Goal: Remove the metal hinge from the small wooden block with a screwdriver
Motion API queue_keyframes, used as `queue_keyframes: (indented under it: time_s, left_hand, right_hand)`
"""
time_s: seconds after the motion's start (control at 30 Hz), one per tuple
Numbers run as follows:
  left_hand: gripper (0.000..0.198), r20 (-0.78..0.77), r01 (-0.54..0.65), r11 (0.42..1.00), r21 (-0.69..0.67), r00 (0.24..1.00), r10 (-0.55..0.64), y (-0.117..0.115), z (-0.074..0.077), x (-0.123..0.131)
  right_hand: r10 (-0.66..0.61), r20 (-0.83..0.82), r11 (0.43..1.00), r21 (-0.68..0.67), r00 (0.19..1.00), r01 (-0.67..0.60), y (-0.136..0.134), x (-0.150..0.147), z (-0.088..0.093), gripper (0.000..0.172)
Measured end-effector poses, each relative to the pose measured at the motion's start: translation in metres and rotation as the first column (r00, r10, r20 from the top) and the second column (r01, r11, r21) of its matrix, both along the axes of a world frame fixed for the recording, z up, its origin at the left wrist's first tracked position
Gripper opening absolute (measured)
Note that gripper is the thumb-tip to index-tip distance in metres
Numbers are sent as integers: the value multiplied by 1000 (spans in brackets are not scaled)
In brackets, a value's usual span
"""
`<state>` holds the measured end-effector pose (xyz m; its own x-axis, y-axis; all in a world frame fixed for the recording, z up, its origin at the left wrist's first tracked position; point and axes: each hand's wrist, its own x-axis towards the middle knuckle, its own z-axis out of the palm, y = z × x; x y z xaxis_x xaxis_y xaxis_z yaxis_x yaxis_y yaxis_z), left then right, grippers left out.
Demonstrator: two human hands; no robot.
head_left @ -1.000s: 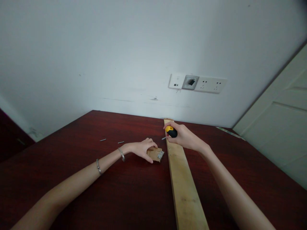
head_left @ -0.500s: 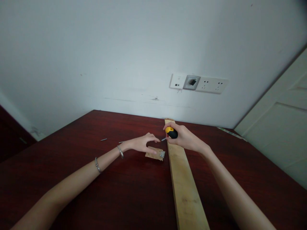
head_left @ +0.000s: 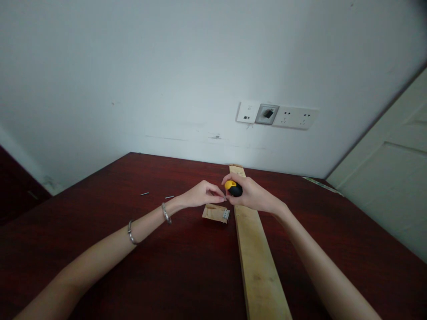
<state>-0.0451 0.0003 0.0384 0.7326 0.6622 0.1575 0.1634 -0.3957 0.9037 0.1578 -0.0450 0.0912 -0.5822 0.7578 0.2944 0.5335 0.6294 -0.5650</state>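
Note:
My right hand [head_left: 248, 192] is wrapped round the yellow-and-black handle of a short screwdriver [head_left: 235, 188], above the wooden plank [head_left: 256, 253]. The metal shaft points left, toward my left hand [head_left: 205, 194]. There my left thumb and fingers are pinched together at the shaft's tip, which they mostly cover. Just below my left fingers lies a small flat piece of wood [head_left: 213, 213] with a metal hinge [head_left: 226, 214] at its right end. Two screws or nails, one farther left [head_left: 144, 194] and one by the left wrist [head_left: 169, 197], rest on the tabletop.
The dark red table [head_left: 160, 266] reaches back to a white wall. Along it the plank runs from the near edge to the wall. Sockets and a switch plate [head_left: 276, 116] are on the wall, and a pale door [head_left: 393, 178] stands at the right. A thin strip [head_left: 322, 186] lies at the back right.
My left thumb and fingers have closed from an open spread into a pinch at the screwdriver's tip. My right hand has shifted slightly left with the screwdriver, and the hands are closer together.

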Motion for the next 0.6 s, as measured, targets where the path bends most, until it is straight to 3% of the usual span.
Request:
queue_keyframes:
  time_s: [0.17, 0.37, 0.5, 0.6]
  left_hand:
    - [21, 6, 18, 999, 34, 1000, -18, 4, 0, -3]
    - [21, -14, -87, 981, 174, 996, 91, 13, 17, -17]
    - [22, -16, -272, 922, 277, 958, 287, 36, 24, -52]
    - [21, -106, -394, 826, 402, 877, 469, 59, 19, -99]
  right_hand:
    - [16, -12, 1000, -20, 1000, -17, 1, 0, -1, 33]
    - [-14, -8, 1000, 27, 1000, 14, 1, 9, 5, 28]
    - [-55, -18, 996, 67, 998, 56, -1, 12, 12, 20]
    - [-70, -38, 993, 95, 997, 74, -3, 14, 16, 19]
